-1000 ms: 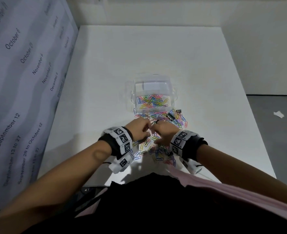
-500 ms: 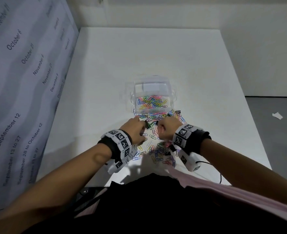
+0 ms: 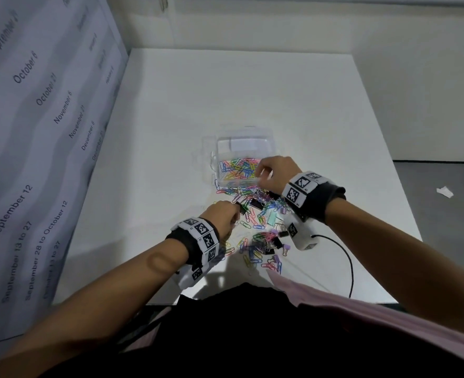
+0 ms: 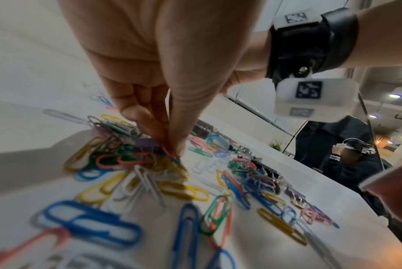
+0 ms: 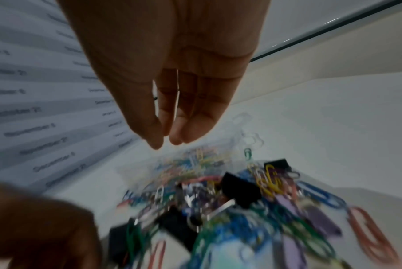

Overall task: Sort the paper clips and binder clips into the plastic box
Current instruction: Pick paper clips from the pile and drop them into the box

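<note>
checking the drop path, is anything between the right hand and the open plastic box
Nothing visible. The right hand hovers at the near right corner of the plastic box, which is open-topped, with paper clips already inside.

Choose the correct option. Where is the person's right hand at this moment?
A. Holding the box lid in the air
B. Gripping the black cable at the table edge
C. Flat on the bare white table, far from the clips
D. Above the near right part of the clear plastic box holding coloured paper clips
D: in the head view the right hand hangs over the clear plastic box, fingers pointing down.
</note>
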Available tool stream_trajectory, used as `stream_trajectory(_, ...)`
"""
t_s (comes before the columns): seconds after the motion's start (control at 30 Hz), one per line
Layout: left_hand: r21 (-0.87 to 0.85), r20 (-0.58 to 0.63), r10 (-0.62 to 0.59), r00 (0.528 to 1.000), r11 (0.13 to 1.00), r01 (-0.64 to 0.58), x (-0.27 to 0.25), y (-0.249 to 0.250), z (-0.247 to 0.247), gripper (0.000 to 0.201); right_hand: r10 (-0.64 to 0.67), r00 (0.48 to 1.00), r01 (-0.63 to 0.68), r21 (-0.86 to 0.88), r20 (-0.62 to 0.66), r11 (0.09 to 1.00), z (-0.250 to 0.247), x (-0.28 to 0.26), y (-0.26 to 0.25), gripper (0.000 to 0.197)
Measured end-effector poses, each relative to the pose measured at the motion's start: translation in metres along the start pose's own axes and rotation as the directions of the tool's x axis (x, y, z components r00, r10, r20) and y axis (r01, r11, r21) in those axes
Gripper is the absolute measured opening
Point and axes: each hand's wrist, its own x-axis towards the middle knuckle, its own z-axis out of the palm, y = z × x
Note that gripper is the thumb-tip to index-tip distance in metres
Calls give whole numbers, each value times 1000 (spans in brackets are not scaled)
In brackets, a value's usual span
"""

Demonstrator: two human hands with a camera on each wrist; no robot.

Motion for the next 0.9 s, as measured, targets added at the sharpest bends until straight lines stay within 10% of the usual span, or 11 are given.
stream_trajectory(0.23, 15, 23, -24, 999, 1000, 23, -1, 5, -2, 21, 12, 922, 98, -265, 388, 959, 42, -35, 8, 36)
stream_trajectory(0.4, 26, 32, -13, 999, 1000, 12, 1, 9, -3, 16, -8, 920, 154, -343, 391, 927, 65, -38, 5, 59)
stream_trajectory(0.67, -47, 30, 6, 1000, 999, -5, 0, 7, -2, 25, 47, 908, 103, -330, 417, 938, 63, -37, -2, 12)
stream_trajectory(0.9, -541, -97, -88, 991, 840, 22, 5, 5, -25, 29, 38, 957, 22, -204, 287, 979, 46, -32, 3, 14)
